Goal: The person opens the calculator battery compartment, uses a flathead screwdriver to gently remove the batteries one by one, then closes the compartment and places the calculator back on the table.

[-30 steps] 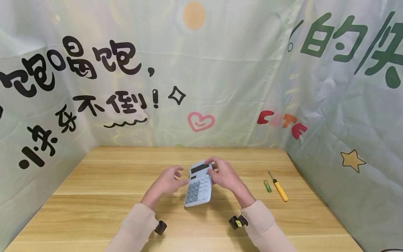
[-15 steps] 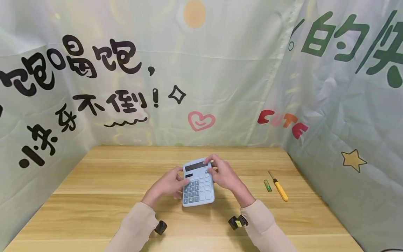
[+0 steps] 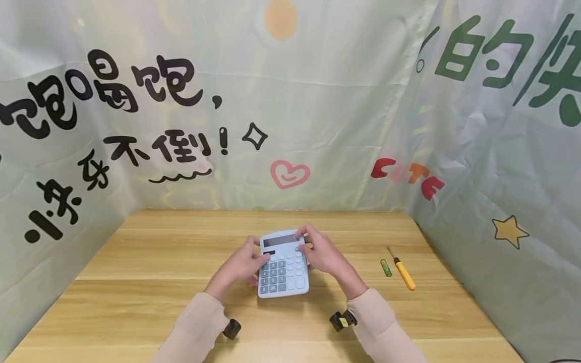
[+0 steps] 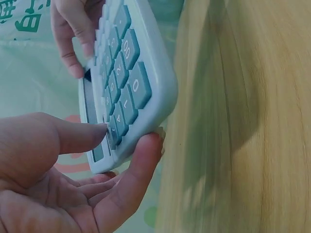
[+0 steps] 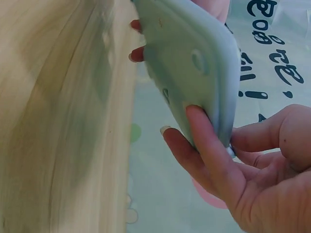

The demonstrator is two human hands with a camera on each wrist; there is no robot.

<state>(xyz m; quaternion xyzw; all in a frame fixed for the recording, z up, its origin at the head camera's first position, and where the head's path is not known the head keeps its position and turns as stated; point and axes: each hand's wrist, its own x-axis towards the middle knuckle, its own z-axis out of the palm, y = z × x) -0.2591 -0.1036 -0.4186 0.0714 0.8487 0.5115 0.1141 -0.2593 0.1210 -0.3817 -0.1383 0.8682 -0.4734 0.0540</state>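
Note:
A light blue calculator (image 3: pixel 283 272) with grey number keys is held up off the table, its keys and dark display towards the head camera. My left hand (image 3: pixel 240 262) grips its left edge, thumb on the face near the upper keys and fingers behind, as the left wrist view of the calculator (image 4: pixel 141 111) shows. At the upper right edge my right hand (image 3: pixel 324 252) holds it with thumb and fingers. In the right wrist view, fingers (image 5: pixel 209 145) press against the calculator's back (image 5: pixel 180 63).
On the right of the wooden table (image 3: pixel 159 302) lie a small green battery (image 3: pixel 386 267) and a screwdriver (image 3: pixel 404 274) with a yellow handle. Printed fabric walls (image 3: pixel 336 126) enclose the table at the back and on both sides.
My left hand was apart from the calculator, then took hold of its left edge. The calculator has turned to face the head camera more squarely and shifted slightly left.

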